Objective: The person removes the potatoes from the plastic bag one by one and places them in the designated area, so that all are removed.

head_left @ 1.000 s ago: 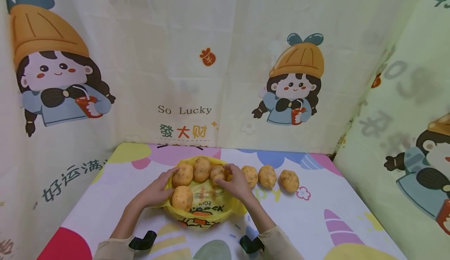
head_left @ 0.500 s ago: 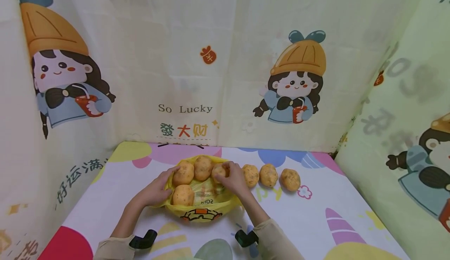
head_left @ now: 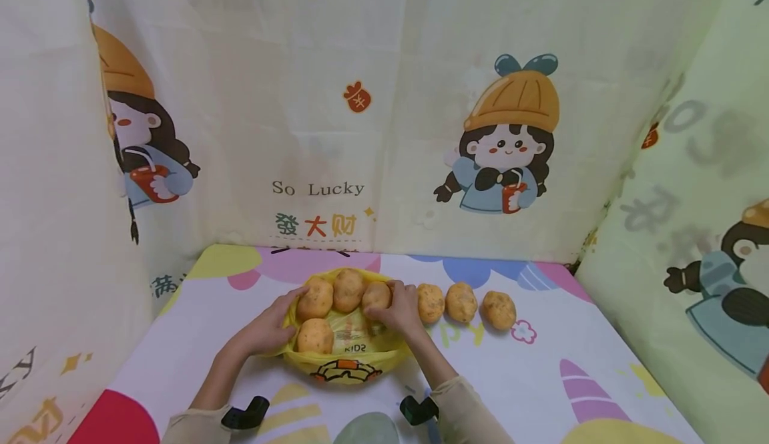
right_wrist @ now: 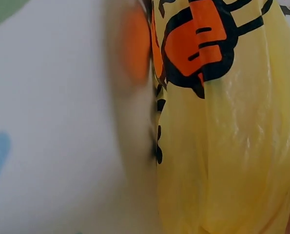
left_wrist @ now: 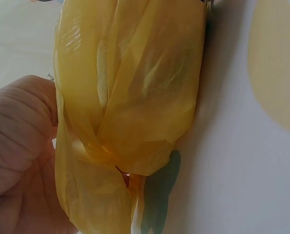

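A yellow plastic bag [head_left: 393, 358] lies spread on the table with its mouth facing up, several potatoes inside. My right hand [head_left: 401, 312] grips a potato [head_left: 375, 294] at the bag's right side, thumb in front and fingers behind. At the left rim, my left hand [head_left: 267, 324] holds the bag's edge, fingertips by a potato [head_left: 315, 298]. Two more bagged potatoes show: one at the back [head_left: 348, 290] and one in front [head_left: 315, 336]. In the left wrist view, the left thumb [left_wrist: 25, 126] lies against the bag; in the right wrist view, yellow film [right_wrist: 247, 151] hides most of the right hand.
Three potatoes stand in a row right of the bag: a near one [head_left: 430, 303], a middle one [head_left: 461, 302] and an outer one [head_left: 499, 310]. A patterned cloth covers the table [head_left: 510, 377]. Printed curtains [head_left: 396, 163] enclose the back and sides.
The bag's front wall has risen over its printed inside, and the front potato has shifted slightly. The right hand keeps its grip on the potato; the left hand stays at the rim.
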Demonstrator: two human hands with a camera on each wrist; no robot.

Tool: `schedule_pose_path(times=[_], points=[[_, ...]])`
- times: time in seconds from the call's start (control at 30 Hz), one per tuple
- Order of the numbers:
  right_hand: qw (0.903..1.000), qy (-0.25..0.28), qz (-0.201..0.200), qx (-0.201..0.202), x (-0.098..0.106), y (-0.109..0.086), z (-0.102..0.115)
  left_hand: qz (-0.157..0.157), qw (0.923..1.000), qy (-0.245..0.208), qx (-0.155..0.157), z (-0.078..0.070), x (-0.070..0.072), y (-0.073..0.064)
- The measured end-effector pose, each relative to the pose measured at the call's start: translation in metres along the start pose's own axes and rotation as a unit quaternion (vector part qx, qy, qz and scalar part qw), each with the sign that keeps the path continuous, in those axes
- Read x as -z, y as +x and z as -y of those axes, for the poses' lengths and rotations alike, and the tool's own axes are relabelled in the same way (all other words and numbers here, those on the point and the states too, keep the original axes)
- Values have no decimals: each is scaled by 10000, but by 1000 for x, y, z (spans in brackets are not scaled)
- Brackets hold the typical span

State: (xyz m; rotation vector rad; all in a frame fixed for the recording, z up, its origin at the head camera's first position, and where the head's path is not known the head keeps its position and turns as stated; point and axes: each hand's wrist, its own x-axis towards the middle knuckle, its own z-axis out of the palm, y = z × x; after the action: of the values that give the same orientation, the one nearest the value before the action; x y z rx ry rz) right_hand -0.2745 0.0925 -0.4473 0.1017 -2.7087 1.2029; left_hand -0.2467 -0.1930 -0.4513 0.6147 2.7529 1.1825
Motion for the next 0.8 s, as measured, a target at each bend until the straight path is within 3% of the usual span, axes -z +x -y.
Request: schedule_pose_path(times=[0.13, 0.37, 0.8], points=[[9998, 152, 42, -124, -2, -2, -1, 11, 10000, -9, 51, 0, 0, -2], [9997, 248, 24, 22, -7, -5, -4, -17, 9999, 52, 149, 1, 0, -2], [9979, 523, -367, 62, -9, -15, -8, -10, 9996, 47, 291, -1, -2, -3]])
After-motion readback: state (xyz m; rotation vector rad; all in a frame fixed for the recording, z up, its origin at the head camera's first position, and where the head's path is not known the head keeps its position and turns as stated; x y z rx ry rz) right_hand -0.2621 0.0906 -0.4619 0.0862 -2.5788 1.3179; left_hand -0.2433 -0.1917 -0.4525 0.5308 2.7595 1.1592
